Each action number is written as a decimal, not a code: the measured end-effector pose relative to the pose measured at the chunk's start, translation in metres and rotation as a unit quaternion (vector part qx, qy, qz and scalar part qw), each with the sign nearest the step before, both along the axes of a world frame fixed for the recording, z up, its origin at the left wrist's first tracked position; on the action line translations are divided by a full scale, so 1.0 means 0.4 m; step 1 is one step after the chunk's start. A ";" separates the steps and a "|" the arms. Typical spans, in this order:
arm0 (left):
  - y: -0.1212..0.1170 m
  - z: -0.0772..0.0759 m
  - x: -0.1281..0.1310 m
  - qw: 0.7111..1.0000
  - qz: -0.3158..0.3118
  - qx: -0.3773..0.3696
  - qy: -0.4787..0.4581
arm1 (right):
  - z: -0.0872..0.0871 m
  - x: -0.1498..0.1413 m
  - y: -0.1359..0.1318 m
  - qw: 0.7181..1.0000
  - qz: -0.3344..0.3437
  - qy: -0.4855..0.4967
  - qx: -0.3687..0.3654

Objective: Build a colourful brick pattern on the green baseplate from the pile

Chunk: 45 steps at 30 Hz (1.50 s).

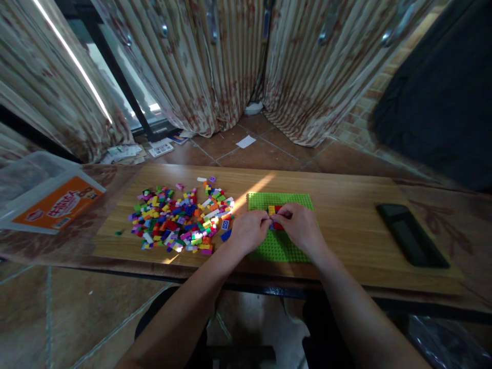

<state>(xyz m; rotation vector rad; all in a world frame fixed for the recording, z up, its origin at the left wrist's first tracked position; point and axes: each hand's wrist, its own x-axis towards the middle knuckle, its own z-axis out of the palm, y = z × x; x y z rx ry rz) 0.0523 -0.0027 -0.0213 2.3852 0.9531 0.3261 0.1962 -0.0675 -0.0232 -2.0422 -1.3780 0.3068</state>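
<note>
A green studded baseplate (284, 251) lies on the wooden board in front of me. Near its middle sit a yellow brick (271, 210) and a red brick (278, 209), with a bit of blue or purple partly hidden by my fingers. My left hand (251, 230) reaches in from the left, its thumb and forefinger pinched together beside these bricks. From the right, my right hand (300, 225) pinches at the same spot, fingertips almost meeting the left ones. Whatever is between the fingertips is too small and covered to name.
A wide pile of mixed toy bricks (172, 220) spreads over the left of the wooden board (346, 225). Farther left stands a clear plastic tub (49, 200) with an orange label. A black tray-like object (413, 236) lies at the right. Patterned curtains (215, 66) hang behind.
</note>
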 end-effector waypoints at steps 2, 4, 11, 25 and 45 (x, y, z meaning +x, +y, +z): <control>0.018 0.004 -0.013 0.999 -0.001 -0.019 -0.042 | 0.004 0.004 -0.007 0.998 -0.015 0.050 0.022; 0.041 0.014 -0.034 0.996 0.011 -0.037 -0.083 | 0.011 0.010 -0.012 0.993 -0.050 0.092 0.049; 0.137 0.049 -0.136 0.983 0.122 -0.062 -0.121 | 0.025 0.012 -0.009 0.965 -0.137 0.128 0.185; 0.172 0.072 -0.275 0.990 0.074 -0.123 0.003 | 0.019 -0.083 -0.032 0.981 0.087 -0.018 0.175; 0.178 0.055 -0.277 0.996 0.081 -0.032 0.032 | 0.015 -0.104 -0.029 0.984 0.119 -0.024 0.130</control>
